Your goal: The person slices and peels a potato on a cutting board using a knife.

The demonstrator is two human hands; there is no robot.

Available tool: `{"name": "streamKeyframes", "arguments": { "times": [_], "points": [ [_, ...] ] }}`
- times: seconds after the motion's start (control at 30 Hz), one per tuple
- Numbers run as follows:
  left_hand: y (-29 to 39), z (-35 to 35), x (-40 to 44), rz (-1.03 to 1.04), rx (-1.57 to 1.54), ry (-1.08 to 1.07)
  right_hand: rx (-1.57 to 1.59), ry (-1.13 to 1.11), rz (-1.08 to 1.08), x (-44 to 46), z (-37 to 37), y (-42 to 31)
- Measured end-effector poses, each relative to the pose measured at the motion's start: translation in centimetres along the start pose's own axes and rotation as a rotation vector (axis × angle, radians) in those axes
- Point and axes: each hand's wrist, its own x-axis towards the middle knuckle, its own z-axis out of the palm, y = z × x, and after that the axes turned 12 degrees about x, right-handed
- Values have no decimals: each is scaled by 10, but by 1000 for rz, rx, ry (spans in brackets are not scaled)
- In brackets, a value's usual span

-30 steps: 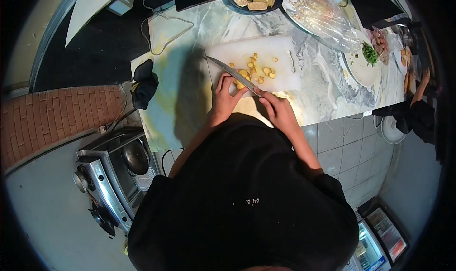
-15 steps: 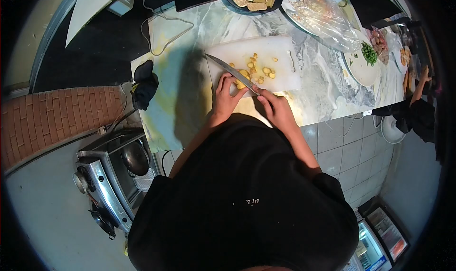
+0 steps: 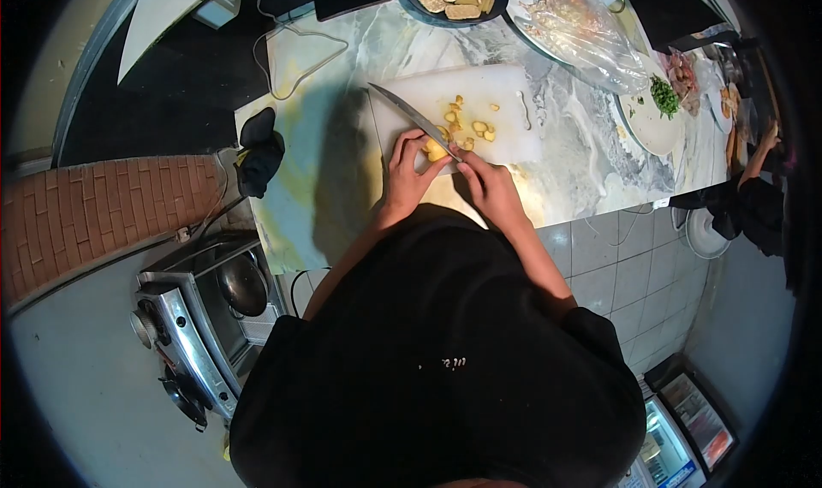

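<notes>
A white cutting board (image 3: 514, 103) lies on the marbled table, with several small yellow slices (image 3: 484, 128) scattered on it. Near the board's front edge my left hand (image 3: 409, 175) has its fingers closed on a yellow piece (image 3: 435, 151) that looks like ginger. My right hand (image 3: 492, 188) grips the handle end of a long knife (image 3: 409, 111). The blade points up and to the left, passing over the board just beyond my left fingertips. My fingers partly hide the yellow piece and the knife's handle.
Behind the board are a dark plate of browned slabs (image 3: 462, 11) and a plastic bag (image 3: 582, 38) on a large plate. A plate with chopped greens (image 3: 664, 97) stands right. A cable (image 3: 321, 70) lies back left. Another person's arm (image 3: 758, 158) shows far right.
The knife has shifted slightly up and away from me, its tip rising. My right hand has moved a little with it. My left hand has stayed nearly in place.
</notes>
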Motion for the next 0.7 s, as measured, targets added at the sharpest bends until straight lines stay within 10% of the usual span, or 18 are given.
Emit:
{"name": "streamKeyframes", "arguments": {
  "times": [0.7],
  "points": [
    [-11, 7, 0, -75, -107, -8, -92, 87, 214, 9, -8, 12]
  ]
}}
